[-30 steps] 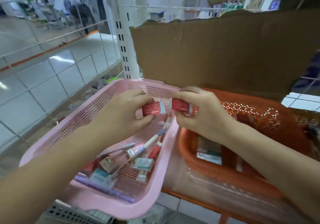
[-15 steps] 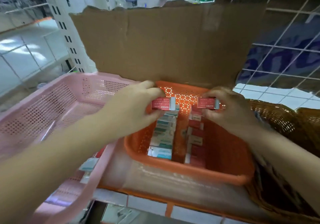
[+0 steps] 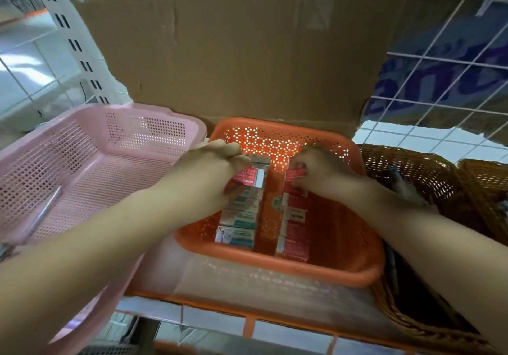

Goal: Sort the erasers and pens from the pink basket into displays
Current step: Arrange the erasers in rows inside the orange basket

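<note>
Two grips over the orange basket [image 3: 275,270]: left hand [image 3: 209,172] pinches a red eraser [image 3: 250,176], long axis crosswise, white end rightward; right hand [image 3: 320,174] pinches a second eraser [image 3: 297,173], likewise crosswise.

Bright backlight through basket holes, soft motion blur, wide-angle edge bending

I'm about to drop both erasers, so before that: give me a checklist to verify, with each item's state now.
1. The left hand grips a red eraser: ok.
2. The right hand pinches the second red eraser: ok.
3. Both hands are over the orange basket: ok.
4. Right eraser over the red row: ok.
5. Left eraser matches the row below: not ok, it hangs above the teal row.
6. Free space at each row's far end: cannot tell, hands cover it.
</note>
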